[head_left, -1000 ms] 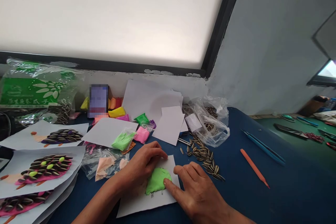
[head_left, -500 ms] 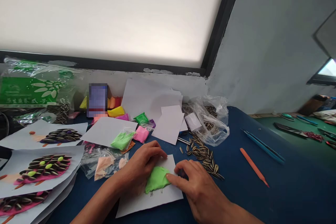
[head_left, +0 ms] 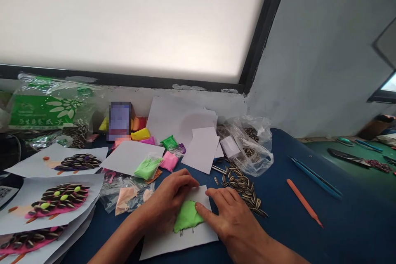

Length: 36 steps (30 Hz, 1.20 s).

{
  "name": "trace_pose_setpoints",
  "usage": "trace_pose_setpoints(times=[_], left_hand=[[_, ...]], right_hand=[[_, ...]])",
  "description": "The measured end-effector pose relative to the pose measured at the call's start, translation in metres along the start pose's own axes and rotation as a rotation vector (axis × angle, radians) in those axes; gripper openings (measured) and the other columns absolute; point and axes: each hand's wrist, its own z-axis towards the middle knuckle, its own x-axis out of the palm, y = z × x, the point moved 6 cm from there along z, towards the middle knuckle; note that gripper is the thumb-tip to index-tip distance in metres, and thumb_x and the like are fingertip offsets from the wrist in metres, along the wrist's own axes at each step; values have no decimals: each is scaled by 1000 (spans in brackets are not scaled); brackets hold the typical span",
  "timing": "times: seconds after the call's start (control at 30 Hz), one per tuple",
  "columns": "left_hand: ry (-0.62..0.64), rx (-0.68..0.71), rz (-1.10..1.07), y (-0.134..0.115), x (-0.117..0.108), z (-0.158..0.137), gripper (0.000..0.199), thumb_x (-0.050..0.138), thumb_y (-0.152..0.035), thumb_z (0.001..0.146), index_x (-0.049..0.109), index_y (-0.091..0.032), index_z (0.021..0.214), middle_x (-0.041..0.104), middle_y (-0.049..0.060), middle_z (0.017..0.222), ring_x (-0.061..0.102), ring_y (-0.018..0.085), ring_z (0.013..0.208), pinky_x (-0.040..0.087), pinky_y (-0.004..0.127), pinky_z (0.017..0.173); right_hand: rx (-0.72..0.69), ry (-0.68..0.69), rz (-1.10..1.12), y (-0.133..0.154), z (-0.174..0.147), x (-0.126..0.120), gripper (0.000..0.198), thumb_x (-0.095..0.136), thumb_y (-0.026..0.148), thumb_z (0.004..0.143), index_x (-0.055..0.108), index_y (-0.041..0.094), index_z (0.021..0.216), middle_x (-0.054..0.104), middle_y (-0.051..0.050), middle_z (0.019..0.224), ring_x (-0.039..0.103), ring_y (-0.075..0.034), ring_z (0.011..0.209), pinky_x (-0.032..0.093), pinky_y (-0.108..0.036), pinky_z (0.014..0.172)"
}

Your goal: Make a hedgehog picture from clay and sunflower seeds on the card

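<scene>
Pale glowing pane (head_left: 133, 20) in a dark frame (head_left: 265, 29) — grey wall (head_left: 321, 49) beside it, blue tabletop (head_left: 346, 227) below

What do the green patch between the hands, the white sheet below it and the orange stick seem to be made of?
Green patch: probably modelling clay, matte, because its surface and edge look soft and uneven.
White sheet: paper or thin card, dull; it looks flat and carries fine drawn lines.
Orange stick: perhaps plastic, smooth, from its even colour; painted wood is possible.
</scene>
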Motion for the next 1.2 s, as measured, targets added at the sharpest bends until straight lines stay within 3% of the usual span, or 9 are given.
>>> trace_pose_setpoints(times=[0.27, 0.4, 0.5, 0.67, 0.9, 1.2], left_hand=[[-24, -70, -73, -2, -4, -1, 25, 46, -27, 89, 69, -16, 89, 61, 5, 85, 55, 15, 71, 41, 26, 62], [-52, -78, -79, 0, -6, -1, 26, 44, -26, 89, 69, -17, 91, 63, 4, 85, 57, 16, 74, 43, 26, 66], [-73, -75, -88, 3, -6, -1, 27, 43, -24, 88, 68, -18, 92, 64, 4, 85, 59, 16, 77, 45, 27, 70], [-116, -97, -85, 7, -8, -2, 27, 42, -22, 86, 68, -17, 93, 66, 4, 82, 59, 16, 74, 46, 26, 69], [-153, -127, -96, 8, -12, -4, 30, 42, -25, 87, 68, -17, 98, 66, 3, 81, 58, 15, 71, 47, 25, 64], [-169, -162, -149, 11, -14, -6, 32, 42, -27, 86, 69, -16, 99, 68, 4, 81, 60, 16, 71, 48, 26, 64]], right_hand=[[115, 1, 195, -10, 5, -7, 47, 43, 2, 84, 61, 21, 123, 56, -14, 117, 54, -25, 102, 47, -40, 86], [69, -21, 151, -8, 10, -5, 50, 45, 2, 82, 60, 24, 124, 55, -14, 122, 53, -26, 105, 45, -43, 90], [21, -9, 89, -4, 13, 0, 41, 50, 7, 84, 61, 22, 121, 56, -16, 123, 53, -28, 106, 45, -44, 91], [63, 21, 129, -5, 15, 2, 37, 50, 10, 88, 62, 22, 120, 57, -16, 122, 53, -27, 109, 45, -42, 91], [138, 43, 217, -12, 12, 3, 48, 45, 8, 89, 55, 24, 133, 50, -17, 135, 48, -29, 122, 42, -46, 99], [104, 71, 182, -7, 15, 5, 42, 49, 7, 87, 61, 23, 125, 48, -18, 139, 45, -30, 126, 39, -48, 102]])
